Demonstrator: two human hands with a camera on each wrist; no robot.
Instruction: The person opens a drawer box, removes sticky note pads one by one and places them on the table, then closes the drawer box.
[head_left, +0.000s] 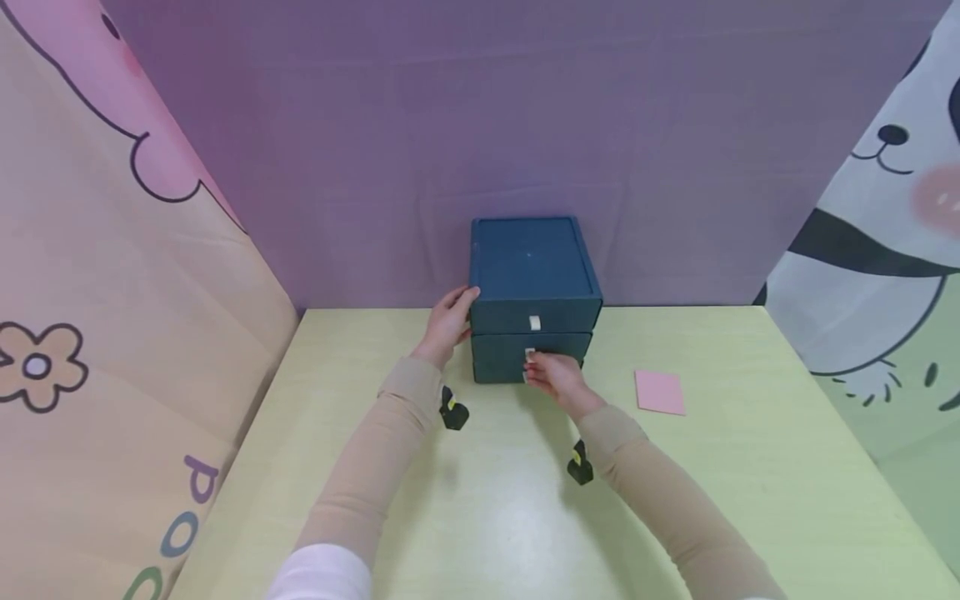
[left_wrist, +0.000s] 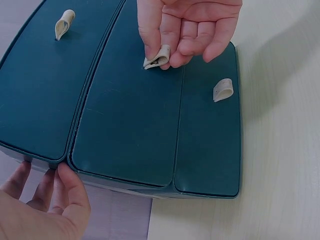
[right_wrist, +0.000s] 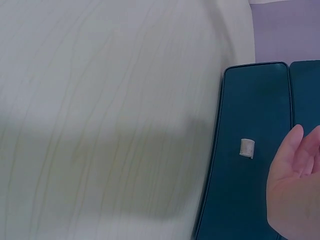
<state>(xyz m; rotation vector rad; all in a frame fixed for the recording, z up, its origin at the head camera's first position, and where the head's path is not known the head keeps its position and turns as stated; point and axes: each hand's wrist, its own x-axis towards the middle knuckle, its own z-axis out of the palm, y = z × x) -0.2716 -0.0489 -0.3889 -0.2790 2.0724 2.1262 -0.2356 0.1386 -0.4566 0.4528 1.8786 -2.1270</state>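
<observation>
A dark teal drawer box (head_left: 534, 258) stands at the back of the table. Three drawer fronts show in the left wrist view, each with a small cream pull tab. My right hand (head_left: 557, 377) is at the front of the box, its thumb and fingers pinching the middle pull tab (left_wrist: 158, 58). The lower pull tab (right_wrist: 247, 148) hangs free beside that hand, and the upper pull tab (head_left: 535, 322) is also untouched. Against the box's left side rests my left hand (head_left: 447, 321), fingertips along the side edge near the upper drawers.
A pink square of paper (head_left: 660, 392) lies on the pale table (head_left: 750, 467), right of the box. Behind the box hangs a purple cloth (head_left: 360, 167). Printed cloths flank the table on both sides. Small black pieces (head_left: 453, 410) hang below both wrists.
</observation>
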